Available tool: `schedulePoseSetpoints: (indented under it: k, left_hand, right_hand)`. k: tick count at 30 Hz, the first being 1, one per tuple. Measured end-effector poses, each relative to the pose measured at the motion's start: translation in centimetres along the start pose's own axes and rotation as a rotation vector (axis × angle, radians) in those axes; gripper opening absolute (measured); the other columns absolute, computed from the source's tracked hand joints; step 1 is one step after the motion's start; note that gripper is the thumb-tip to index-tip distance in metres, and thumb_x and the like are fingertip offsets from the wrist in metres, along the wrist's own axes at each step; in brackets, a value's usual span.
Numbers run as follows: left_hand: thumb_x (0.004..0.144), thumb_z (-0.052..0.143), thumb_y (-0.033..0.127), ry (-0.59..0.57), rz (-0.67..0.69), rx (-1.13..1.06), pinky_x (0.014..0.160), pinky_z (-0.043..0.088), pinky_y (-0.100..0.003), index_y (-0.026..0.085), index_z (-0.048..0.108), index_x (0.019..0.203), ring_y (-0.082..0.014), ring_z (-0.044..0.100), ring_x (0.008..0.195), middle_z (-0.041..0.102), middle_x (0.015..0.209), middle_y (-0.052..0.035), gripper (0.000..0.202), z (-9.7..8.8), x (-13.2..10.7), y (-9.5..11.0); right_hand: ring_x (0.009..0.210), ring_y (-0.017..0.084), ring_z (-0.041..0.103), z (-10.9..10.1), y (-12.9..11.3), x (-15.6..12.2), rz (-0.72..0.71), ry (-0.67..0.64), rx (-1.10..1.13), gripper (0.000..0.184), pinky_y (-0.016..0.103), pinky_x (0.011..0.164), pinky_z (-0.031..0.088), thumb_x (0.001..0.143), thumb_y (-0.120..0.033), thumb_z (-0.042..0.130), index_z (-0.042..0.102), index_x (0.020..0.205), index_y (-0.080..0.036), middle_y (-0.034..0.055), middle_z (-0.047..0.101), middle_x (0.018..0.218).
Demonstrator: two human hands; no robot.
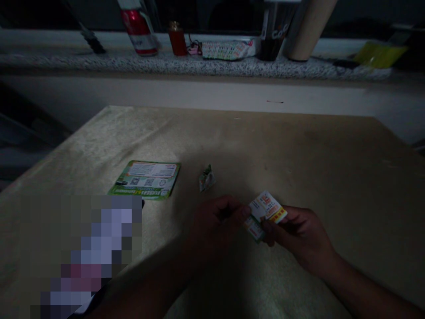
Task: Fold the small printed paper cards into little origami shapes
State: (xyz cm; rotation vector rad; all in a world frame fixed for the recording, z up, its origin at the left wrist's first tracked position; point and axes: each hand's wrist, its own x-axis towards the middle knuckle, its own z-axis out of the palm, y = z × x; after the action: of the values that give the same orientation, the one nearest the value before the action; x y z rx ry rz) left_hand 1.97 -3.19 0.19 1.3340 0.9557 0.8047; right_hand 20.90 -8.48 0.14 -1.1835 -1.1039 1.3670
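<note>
Both my hands hold a small folded printed paper [266, 210], white with orange and green print, just above the beige table [299, 150]. My left hand [215, 226] pinches its left edge with closed fingers. My right hand [299, 235] grips it from the right and below. A small folded green paper piece [206, 178] lies on the table just beyond my left hand. A flat green and white leaflet [146, 179] lies further left.
A blurred-out patch [83, 252] covers the table's near left. Behind the table a speckled stone ledge [199, 65] carries a red can [139, 29], a small red lighter-like thing [177, 39], a printed packet [227, 48], a dark cup [274, 37] and a cardboard tube [307, 29]. The scene is dim.
</note>
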Motion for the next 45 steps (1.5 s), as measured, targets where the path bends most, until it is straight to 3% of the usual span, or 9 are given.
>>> schedulePoseSetpoints:
  k: [6,15,21,28,35,40,45]
  left_hand:
    - [0.087,0.069,0.031,-0.029,0.046,-0.046,0.063,0.053,-0.024,0.016,0.071,0.082,-0.0144,0.067,0.068,0.073,0.074,-0.0019,0.016,-0.22,0.5,0.25]
    - [0.086,0.068,0.031,-0.007,0.012,-0.033,0.059,0.054,-0.024,0.017,0.065,0.076,-0.0147,0.067,0.064,0.072,0.07,-0.002,0.017,0.03,0.04,0.75]
    - [0.08,0.069,0.022,0.004,0.079,0.03,0.06,0.053,-0.024,0.017,0.069,0.084,-0.0144,0.065,0.068,0.071,0.076,-0.0025,0.006,-0.32,0.14,0.86]
    - [0.078,0.072,0.026,0.018,0.014,-0.087,0.062,0.056,-0.026,0.017,0.067,0.081,-0.0152,0.066,0.068,0.071,0.075,-0.0024,0.011,-0.74,0.53,0.71]
    - [0.077,0.072,0.023,0.033,0.099,0.046,0.057,0.053,-0.023,0.017,0.066,0.074,-0.0129,0.061,0.064,0.065,0.068,0.0002,0.009,-0.68,0.72,0.93]
    - [0.078,0.073,0.027,0.048,0.056,0.084,0.059,0.053,-0.024,0.017,0.067,0.076,-0.014,0.064,0.064,0.069,0.069,-0.0007,0.011,-0.5,0.52,0.89]
    - [0.075,0.075,0.026,0.05,0.045,0.281,0.061,0.051,-0.026,0.017,0.073,0.079,-0.0158,0.065,0.066,0.071,0.07,-0.0012,0.01,-0.12,0.3,0.87]
  right_hand:
    - [0.045,0.009,0.06,-0.27,0.33,0.31,0.016,-0.047,-0.064,0.021,0.017,0.042,0.049,0.084,-0.037,0.078,0.08,0.081,-0.017,0.0023,0.072,0.059]
    - [0.057,0.011,0.067,-0.07,0.23,-0.05,0.004,-0.07,-0.046,0.018,0.021,0.053,0.057,0.086,-0.034,0.076,0.082,0.094,-0.019,0.0039,0.076,0.07]
    - [0.057,0.011,0.068,-0.07,-0.13,0.02,-0.027,-0.182,-0.031,0.008,0.017,0.052,0.058,0.085,-0.025,0.076,0.081,0.084,-0.019,0.0008,0.073,0.063]
    - [0.07,0.018,0.077,-0.07,0.33,0.16,-0.076,-0.01,-0.094,0.01,0.025,0.065,0.066,0.084,-0.028,0.077,0.079,0.081,-0.018,0.0047,0.08,0.079]
    - [0.064,0.016,0.076,-0.42,0.21,0.35,-0.132,-0.01,-0.15,0.007,0.021,0.06,0.064,0.084,-0.023,0.075,0.076,0.079,-0.018,0.0032,0.079,0.075]
    - [0.065,0.016,0.075,-0.24,0.25,0.43,-0.128,0.042,-0.121,0.009,0.022,0.061,0.064,0.083,-0.022,0.076,0.074,0.075,-0.02,0.0015,0.077,0.073]
    - [0.058,0.013,0.07,-0.22,0.58,0.24,-0.139,0.088,-0.169,0.012,0.021,0.055,0.061,0.084,-0.024,0.075,0.072,0.073,-0.019,0.0006,0.074,0.067]
